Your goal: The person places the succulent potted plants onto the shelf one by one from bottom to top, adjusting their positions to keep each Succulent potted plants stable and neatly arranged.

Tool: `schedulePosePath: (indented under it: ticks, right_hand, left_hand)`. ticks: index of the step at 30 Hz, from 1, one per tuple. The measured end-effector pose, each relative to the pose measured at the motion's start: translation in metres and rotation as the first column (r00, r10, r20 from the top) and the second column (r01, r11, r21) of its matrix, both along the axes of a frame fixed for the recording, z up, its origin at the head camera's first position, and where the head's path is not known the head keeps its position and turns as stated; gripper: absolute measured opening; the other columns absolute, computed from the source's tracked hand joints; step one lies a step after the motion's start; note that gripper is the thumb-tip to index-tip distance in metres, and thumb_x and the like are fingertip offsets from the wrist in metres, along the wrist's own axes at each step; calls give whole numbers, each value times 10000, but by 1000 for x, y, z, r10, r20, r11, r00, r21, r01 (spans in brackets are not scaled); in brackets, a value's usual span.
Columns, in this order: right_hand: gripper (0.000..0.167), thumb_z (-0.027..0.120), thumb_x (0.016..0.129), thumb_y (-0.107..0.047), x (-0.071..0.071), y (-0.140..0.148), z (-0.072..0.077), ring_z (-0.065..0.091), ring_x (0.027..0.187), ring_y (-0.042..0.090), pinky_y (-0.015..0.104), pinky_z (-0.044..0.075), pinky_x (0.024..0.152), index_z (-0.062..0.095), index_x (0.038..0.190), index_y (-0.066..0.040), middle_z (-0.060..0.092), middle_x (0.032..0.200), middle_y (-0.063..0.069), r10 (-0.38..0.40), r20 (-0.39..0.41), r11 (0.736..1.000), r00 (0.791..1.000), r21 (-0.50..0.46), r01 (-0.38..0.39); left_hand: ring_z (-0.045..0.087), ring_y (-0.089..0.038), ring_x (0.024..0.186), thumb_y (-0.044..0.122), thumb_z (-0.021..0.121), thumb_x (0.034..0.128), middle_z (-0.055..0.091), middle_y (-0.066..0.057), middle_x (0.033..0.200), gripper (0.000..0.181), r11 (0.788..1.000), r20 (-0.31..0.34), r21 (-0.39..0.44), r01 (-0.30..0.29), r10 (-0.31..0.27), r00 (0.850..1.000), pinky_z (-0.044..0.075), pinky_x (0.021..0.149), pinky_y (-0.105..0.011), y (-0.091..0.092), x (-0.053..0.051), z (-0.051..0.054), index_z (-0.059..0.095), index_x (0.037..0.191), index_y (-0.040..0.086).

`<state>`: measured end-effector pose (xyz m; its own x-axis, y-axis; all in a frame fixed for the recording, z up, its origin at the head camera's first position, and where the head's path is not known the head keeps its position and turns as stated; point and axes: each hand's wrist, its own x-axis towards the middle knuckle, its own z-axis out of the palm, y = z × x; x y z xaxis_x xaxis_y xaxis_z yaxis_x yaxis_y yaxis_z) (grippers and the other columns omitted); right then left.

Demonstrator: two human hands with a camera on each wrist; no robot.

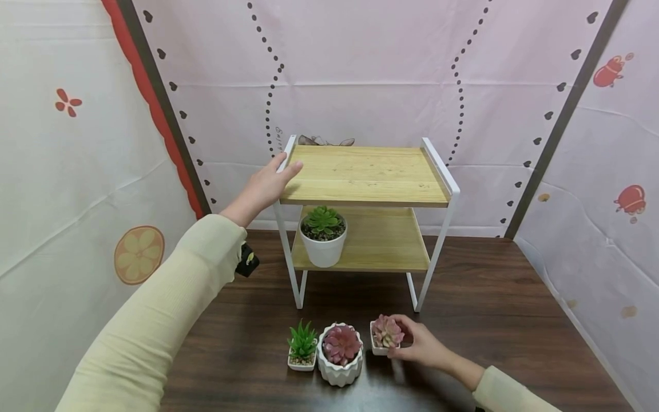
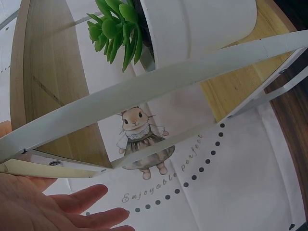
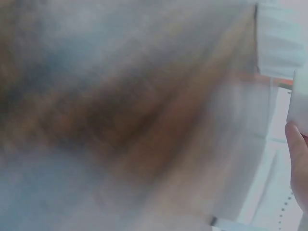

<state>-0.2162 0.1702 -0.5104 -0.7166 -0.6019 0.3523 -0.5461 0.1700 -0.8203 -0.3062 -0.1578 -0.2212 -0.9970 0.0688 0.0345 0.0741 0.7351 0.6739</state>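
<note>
My right hand [image 1: 419,346] pinches a small white square pot [image 1: 381,350] with a pink succulent [image 1: 387,332], thumb and fingers on its right side. The right wrist view is mostly blurred; at its right edge a finger [image 3: 297,163] touches the white pot [image 3: 301,103]. On the upper left side rail of a two-tier wooden shelf [image 1: 365,171] rests my left hand [image 1: 262,187], thumb over the top board. In the left wrist view its fingers [image 2: 82,199] stretch out straight below the white metal frame [image 2: 159,89].
A green succulent in a round white pot [image 1: 324,252] stands on the lower tier, left side. On the dark table [image 1: 494,297], before the shelf, are a small spiky green plant [image 1: 302,343] and a dark pink succulent in a ridged white pot [image 1: 340,375]. Printed cloth [image 1: 360,68] hangs behind.
</note>
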Motion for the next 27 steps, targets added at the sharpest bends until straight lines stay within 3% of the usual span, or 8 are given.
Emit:
schedulePosePath:
  ticks: [8,14,19,23,27]
  right_hand:
    - [576,774,702,-67,-8,2,41,573,858,-20,223,512,744,478,1167,99,647,946,172,-74,-69,996,995,51,78]
    - [585,771,689,-22,-17,2,71,573,849,-27,237,521,736,469,1164,136,631,966,209,-118,-76,991,990,50,122]
    - [573,759,709,-21,-24,0,92,582,867,4,224,517,740,470,1181,127,598,1044,237,-199,-14,978,980,53,199]
    - [584,737,741,-35,-29,-2,107,594,896,105,211,507,729,441,1214,137,577,1084,248,-283,48,957,958,79,279]
    - [613,704,767,-21,-36,-5,120,593,954,209,189,497,743,388,1263,152,545,1135,280,-314,151,949,937,46,311]
  left_hand:
    - [204,-402,1349,595,294,920,160,-154,1515,724,1000,3,-2,-6,6,1000,246,1029,-587,1,-1,0,37,1488,227]
    - [225,-400,1341,616,283,911,158,-147,1518,741,1000,-6,-11,-6,6,1000,267,1015,-583,0,0,0,30,1488,225]
    - [214,-396,1347,635,277,901,152,-147,1519,760,1000,-8,-15,-5,5,1000,255,1024,-581,0,-1,1,33,1488,219]
    - [196,-399,1353,624,278,907,145,-148,1520,750,1000,-6,-17,-3,2,1000,236,1034,-586,0,0,0,39,1488,216]
    - [199,-405,1350,629,275,905,147,-148,1520,754,1000,-8,-19,0,-1,1000,237,1032,-589,0,0,1,40,1489,214]
